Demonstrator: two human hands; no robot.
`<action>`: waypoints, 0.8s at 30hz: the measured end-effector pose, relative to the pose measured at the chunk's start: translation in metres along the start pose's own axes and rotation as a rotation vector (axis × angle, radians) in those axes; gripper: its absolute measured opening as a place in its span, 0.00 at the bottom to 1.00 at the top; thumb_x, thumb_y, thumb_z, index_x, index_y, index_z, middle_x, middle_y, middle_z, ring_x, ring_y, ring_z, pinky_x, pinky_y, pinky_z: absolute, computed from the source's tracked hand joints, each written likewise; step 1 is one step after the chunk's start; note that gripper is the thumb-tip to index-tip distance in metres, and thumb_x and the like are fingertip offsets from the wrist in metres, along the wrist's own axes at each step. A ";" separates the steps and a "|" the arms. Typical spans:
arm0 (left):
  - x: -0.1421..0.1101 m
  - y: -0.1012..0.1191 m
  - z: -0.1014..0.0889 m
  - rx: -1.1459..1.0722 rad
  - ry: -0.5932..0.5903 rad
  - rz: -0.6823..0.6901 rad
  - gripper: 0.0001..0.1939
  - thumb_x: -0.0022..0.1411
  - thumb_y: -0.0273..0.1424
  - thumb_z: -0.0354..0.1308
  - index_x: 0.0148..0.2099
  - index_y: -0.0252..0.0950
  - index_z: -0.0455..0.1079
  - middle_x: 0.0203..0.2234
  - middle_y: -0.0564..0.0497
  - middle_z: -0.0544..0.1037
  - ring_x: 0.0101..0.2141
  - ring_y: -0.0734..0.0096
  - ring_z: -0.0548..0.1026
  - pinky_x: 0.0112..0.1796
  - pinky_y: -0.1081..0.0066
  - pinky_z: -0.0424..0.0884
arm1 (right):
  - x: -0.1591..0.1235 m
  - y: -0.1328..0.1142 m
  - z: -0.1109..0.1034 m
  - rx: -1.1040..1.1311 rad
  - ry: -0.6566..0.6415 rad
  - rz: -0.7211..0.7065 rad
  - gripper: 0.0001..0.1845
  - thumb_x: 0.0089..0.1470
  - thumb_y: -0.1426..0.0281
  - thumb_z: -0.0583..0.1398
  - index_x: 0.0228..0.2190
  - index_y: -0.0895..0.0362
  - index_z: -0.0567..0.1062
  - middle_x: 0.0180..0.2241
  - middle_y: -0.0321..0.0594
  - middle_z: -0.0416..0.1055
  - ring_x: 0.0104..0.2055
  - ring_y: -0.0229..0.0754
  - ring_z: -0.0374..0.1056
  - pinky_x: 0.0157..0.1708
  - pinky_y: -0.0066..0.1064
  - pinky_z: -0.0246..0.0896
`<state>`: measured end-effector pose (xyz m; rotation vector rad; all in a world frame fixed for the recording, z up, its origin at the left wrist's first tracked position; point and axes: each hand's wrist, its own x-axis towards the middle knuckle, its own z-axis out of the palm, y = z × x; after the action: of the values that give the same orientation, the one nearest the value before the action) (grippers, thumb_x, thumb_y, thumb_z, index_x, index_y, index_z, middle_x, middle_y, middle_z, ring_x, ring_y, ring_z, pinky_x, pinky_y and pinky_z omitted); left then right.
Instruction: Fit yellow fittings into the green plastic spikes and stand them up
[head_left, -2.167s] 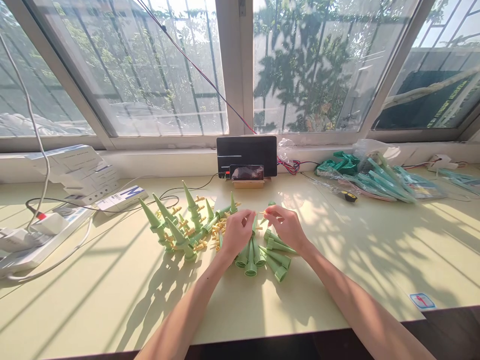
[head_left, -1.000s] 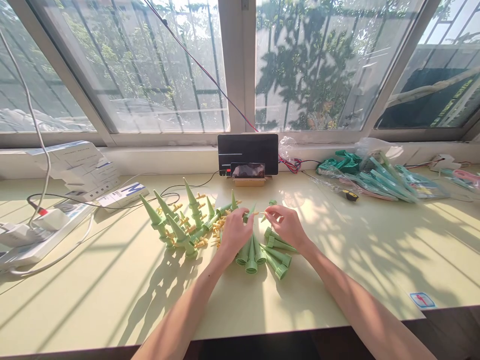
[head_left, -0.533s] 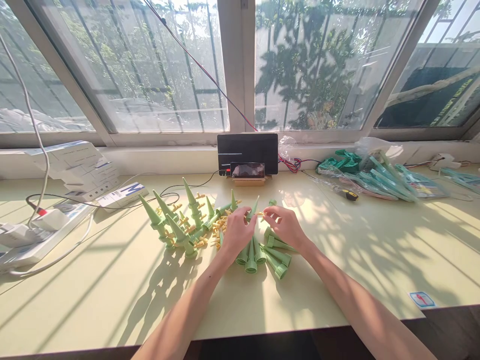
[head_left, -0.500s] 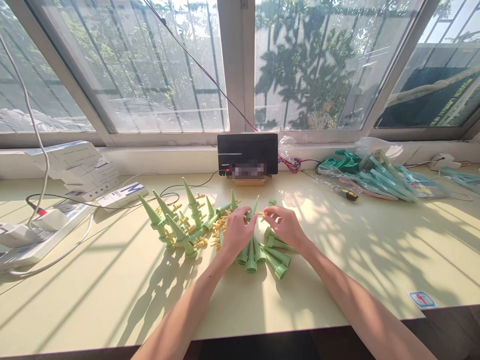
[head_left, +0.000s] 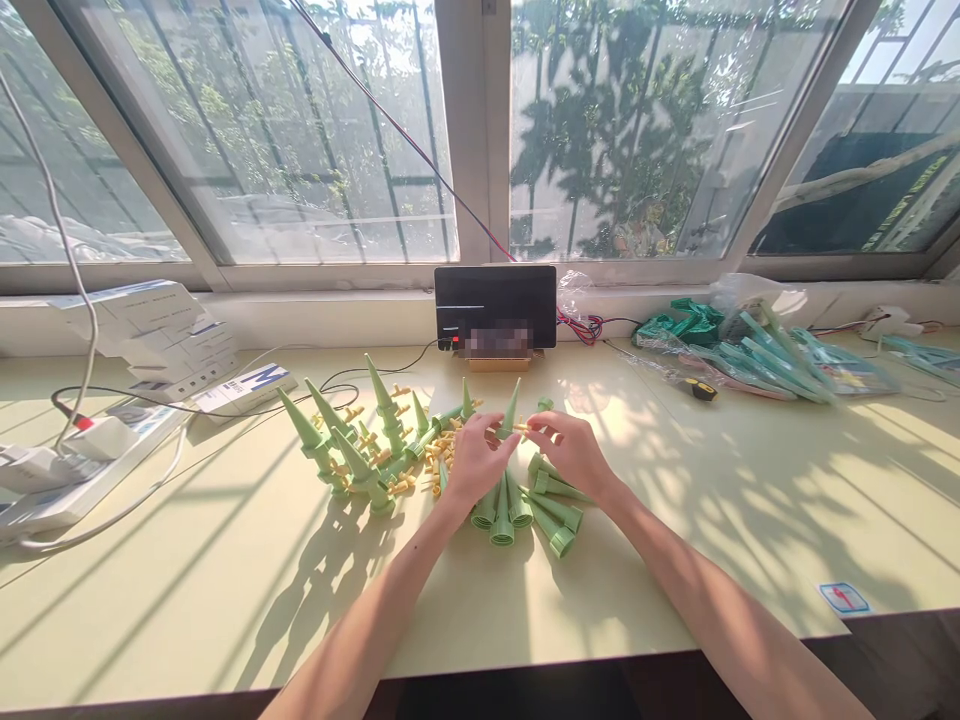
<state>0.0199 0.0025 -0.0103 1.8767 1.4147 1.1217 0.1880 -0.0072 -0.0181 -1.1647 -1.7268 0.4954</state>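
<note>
Near the middle of the table [head_left: 615, 600], both hands work well back from its front edge, with a wide sunlit stretch of tabletop between them and that edge. Behind them a dark tablet [head_left: 495, 292] leans by the window sill; bagged teal strips [head_left: 765, 360] lie well off to the right. Room is tighter on the left, where a group of upright green cones [head_left: 386, 410] and a pile of yellow fittings [head_left: 436, 462] crowd the left hand [head_left: 480, 458]. Its thumb and fingers are curled loosely around the base of one green cone [head_left: 511, 405], which points upward. The right hand [head_left: 574, 450] pinches a small yellow piece [head_left: 520, 427] at its fingertips, just beside that base; whether the two touch cannot be told. Loose cones [head_left: 501, 527] fan out below, between the wrists.
</note>
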 end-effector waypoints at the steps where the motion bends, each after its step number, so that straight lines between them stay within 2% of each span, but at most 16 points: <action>1: 0.000 0.000 0.000 -0.023 -0.007 -0.021 0.17 0.56 0.39 0.60 0.46 0.37 0.72 0.44 0.45 0.75 0.34 0.68 0.76 0.37 0.65 0.74 | 0.000 0.000 0.000 0.003 0.006 0.001 0.05 0.55 0.69 0.60 0.33 0.55 0.76 0.33 0.39 0.76 0.28 0.38 0.69 0.28 0.29 0.62; 6: 0.000 0.001 0.000 -0.129 -0.052 -0.099 0.15 0.56 0.40 0.60 0.44 0.38 0.72 0.42 0.47 0.76 0.36 0.66 0.76 0.34 0.67 0.73 | -0.001 -0.002 -0.001 0.018 0.034 0.008 0.05 0.55 0.69 0.60 0.33 0.55 0.76 0.33 0.40 0.76 0.28 0.39 0.69 0.27 0.30 0.62; 16: -0.002 0.006 -0.004 -0.095 -0.041 -0.016 0.11 0.57 0.37 0.58 0.42 0.40 0.71 0.42 0.50 0.77 0.37 0.66 0.75 0.36 0.67 0.73 | 0.000 -0.002 -0.001 0.032 0.004 0.036 0.09 0.57 0.64 0.58 0.32 0.56 0.75 0.30 0.40 0.75 0.26 0.38 0.68 0.26 0.29 0.62; 24: -0.002 0.007 0.000 -0.083 -0.007 0.057 0.10 0.57 0.35 0.58 0.41 0.39 0.71 0.40 0.49 0.77 0.37 0.66 0.74 0.35 0.67 0.74 | -0.001 -0.004 -0.002 -0.039 -0.046 0.074 0.21 0.62 0.58 0.52 0.24 0.57 0.72 0.21 0.37 0.69 0.21 0.37 0.63 0.23 0.28 0.57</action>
<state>0.0229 -0.0015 -0.0053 1.8715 1.2979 1.1815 0.1881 -0.0099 -0.0150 -1.2572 -1.7440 0.5397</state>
